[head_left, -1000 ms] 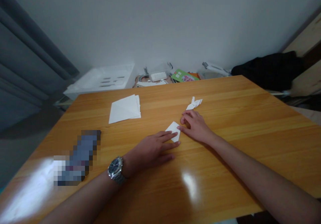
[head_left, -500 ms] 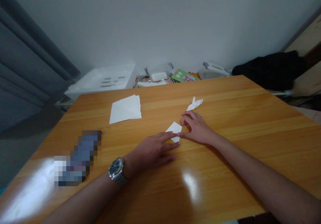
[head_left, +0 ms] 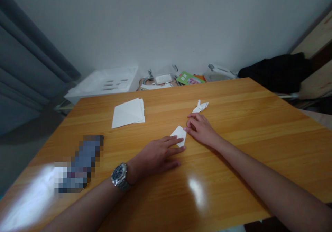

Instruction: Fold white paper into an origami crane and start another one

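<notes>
A small folded piece of white paper (head_left: pixel 181 132) lies on the wooden table, with several straight edges and a pointed top. My left hand (head_left: pixel 155 154), with a metal watch (head_left: pixel 119 175) on its wrist, rests over its lower left part. The fingers are stretched out and spread, holding it down flat. At the paper's upper right corner, my right hand (head_left: pixel 201 128) has its thumb against the edge and its fingers curled close to the thumb. Just beyond that hand sits a folded white paper figure (head_left: pixel 201 106), partly hidden by the fingers.
White paper sheets (head_left: pixel 128 113) lie stacked at the back left of the table (head_left: pixel 233 121). A pixelated dark object (head_left: pixel 84 159) lies at the left. Behind the far edge are a white foam tray (head_left: pixel 109 79), a green booklet (head_left: pixel 189 78) and black cloth (head_left: pixel 277 71).
My right thumb has slid up along the paper's right edge to its upper corner, and the fingers have drawn closer to it. My left hand stays on the paper.
</notes>
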The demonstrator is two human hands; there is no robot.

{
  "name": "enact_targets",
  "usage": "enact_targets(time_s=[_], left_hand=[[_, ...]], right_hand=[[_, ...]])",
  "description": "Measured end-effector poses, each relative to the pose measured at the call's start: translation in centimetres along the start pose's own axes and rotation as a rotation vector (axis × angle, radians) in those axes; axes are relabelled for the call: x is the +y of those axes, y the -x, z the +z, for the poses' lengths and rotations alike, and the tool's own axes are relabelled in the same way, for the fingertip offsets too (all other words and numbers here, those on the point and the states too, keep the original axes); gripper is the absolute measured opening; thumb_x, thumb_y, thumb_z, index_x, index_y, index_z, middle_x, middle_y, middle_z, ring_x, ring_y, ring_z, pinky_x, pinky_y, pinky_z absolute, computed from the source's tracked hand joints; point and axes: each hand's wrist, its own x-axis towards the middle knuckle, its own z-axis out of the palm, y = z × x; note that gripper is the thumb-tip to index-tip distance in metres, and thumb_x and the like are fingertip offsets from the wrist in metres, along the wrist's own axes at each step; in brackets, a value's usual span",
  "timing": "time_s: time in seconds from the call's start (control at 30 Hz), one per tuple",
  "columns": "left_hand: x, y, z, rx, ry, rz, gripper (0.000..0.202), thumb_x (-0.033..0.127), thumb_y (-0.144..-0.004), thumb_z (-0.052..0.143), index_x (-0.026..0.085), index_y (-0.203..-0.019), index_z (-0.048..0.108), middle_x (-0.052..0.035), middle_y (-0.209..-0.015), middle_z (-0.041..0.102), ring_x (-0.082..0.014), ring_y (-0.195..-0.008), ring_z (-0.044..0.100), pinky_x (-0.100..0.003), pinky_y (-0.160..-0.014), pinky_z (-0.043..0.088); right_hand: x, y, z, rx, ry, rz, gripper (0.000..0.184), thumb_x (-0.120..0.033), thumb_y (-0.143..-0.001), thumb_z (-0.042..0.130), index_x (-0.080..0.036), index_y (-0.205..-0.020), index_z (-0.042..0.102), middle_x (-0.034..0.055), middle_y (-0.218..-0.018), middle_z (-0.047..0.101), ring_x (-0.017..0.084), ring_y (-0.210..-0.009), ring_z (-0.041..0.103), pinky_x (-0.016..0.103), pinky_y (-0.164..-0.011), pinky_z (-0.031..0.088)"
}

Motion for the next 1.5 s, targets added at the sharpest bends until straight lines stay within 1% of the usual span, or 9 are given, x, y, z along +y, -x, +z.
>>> enact_targets(time_s=[0.17, 0.33, 0.4, 0.6, 0.87, 1.03, 1.17, 1.4, 1.5], left_hand=[[-0.04, -0.02, 0.04, 0.001, 0.008, -0.002, 0.05, 0.049, -0.098, 0.052, 0.028, -0.143, 0.051, -0.0065, -0.156, 0.043, -0.0275, -0.141, 0.043, -0.046, -0.116, 0.04], [-0.07, -0.16, 0.2, 0.024, 0.033, 0.001, 0.058, 0.049, -0.095, 0.056, 0.024, -0.146, 0.047, -0.0083, -0.154, 0.046, -0.0279, -0.14, 0.045, -0.045, -0.116, 0.04], [0.01, -0.23, 0.2, 0.031, 0.03, 0.001, 0.057, 0.05, -0.095, 0.056, 0.023, -0.145, 0.048, -0.0089, -0.153, 0.047, -0.0286, -0.14, 0.045, -0.046, -0.116, 0.038], [0.21, -0.31, -0.02, 0.027, 0.015, 0.003, 0.056, 0.05, -0.095, 0.057, 0.023, -0.143, 0.05, -0.0094, -0.151, 0.049, -0.0306, -0.139, 0.045, -0.049, -0.116, 0.037], [0.09, -0.26, -0.1, 0.022, 0.008, 0.007, 0.055, 0.049, -0.096, 0.055, 0.025, -0.145, 0.049, -0.0082, -0.153, 0.047, -0.0292, -0.139, 0.044, -0.047, -0.116, 0.037], [0.41, -0.31, 0.14, 0.035, -0.023, -0.008, 0.057, 0.051, -0.095, 0.055, 0.025, -0.146, 0.048, -0.0101, -0.152, 0.048, -0.031, -0.136, 0.047, -0.05, -0.112, 0.04], [0.56, -0.41, 0.31, 0.042, -0.049, -0.023, 0.056, 0.053, -0.096, 0.053, 0.026, -0.145, 0.048, -0.011, -0.15, 0.05, -0.0322, -0.137, 0.045, -0.052, -0.113, 0.038], [0.11, -0.37, 0.5, 0.012, -0.076, 0.005, 0.057, 0.049, -0.1, 0.045, 0.026, -0.151, 0.038, -0.0092, -0.158, 0.04, -0.0297, -0.137, 0.046, -0.048, -0.113, 0.038], [0.15, -0.43, 0.38, -0.001, -0.086, 0.008, 0.056, 0.048, -0.101, 0.044, 0.025, -0.151, 0.038, -0.0096, -0.159, 0.038, -0.03, -0.138, 0.046, -0.048, -0.113, 0.038]], right_hand=[[-0.16, 0.05, 0.05, 0.019, 0.013, -0.01, 0.017, -0.036, -0.092, 0.063, -0.022, -0.084, 0.059, 0.0108, -0.12, 0.057, 0.03, -0.112, 0.055, 0.047, -0.098, 0.045], [-0.09, 0.07, 0.02, 0.024, 0.004, -0.017, 0.018, -0.037, -0.092, 0.064, -0.022, -0.084, 0.059, 0.0103, -0.119, 0.058, 0.029, -0.111, 0.056, 0.046, -0.097, 0.045], [-0.05, 0.07, 0.02, 0.023, -0.005, -0.018, 0.017, -0.037, -0.092, 0.064, -0.022, -0.084, 0.059, 0.0099, -0.119, 0.059, 0.029, -0.112, 0.056, 0.046, -0.098, 0.045], [-0.25, 0.22, -0.23, 0.01, -0.029, -0.028, 0.018, -0.039, -0.093, 0.062, -0.022, -0.086, 0.06, 0.0104, -0.121, 0.058, 0.029, -0.114, 0.055, 0.046, -0.1, 0.044], [-0.57, 0.47, -0.66, -0.033, -0.044, -0.026, 0.026, -0.045, -0.082, 0.074, -0.022, -0.085, 0.061, 0.0106, -0.124, 0.057, 0.031, -0.116, 0.054, 0.047, -0.099, 0.043], [-0.64, 0.39, -0.69, 0.0, -0.065, -0.038, 0.025, -0.044, -0.082, 0.075, -0.023, -0.086, 0.061, 0.0101, -0.121, 0.058, 0.03, -0.114, 0.055, 0.047, -0.099, 0.044], [-0.62, 0.38, -0.73, 0.016, -0.087, -0.063, 0.023, -0.042, -0.082, 0.074, -0.023, -0.088, 0.063, 0.0102, -0.121, 0.058, 0.03, -0.114, 0.055, 0.047, -0.099, 0.044], [-0.34, 0.49, -0.52, -0.002, -0.08, -0.057, 0.022, -0.04, -0.082, 0.075, -0.022, -0.087, 0.064, 0.0106, -0.122, 0.058, 0.03, -0.115, 0.055, 0.046, -0.098, 0.044], [-0.25, 0.51, -0.42, 0.0, -0.079, -0.057, 0.023, -0.04, -0.08, 0.076, -0.022, -0.087, 0.063, 0.0106, -0.122, 0.058, 0.03, -0.115, 0.055, 0.046, -0.098, 0.044]])
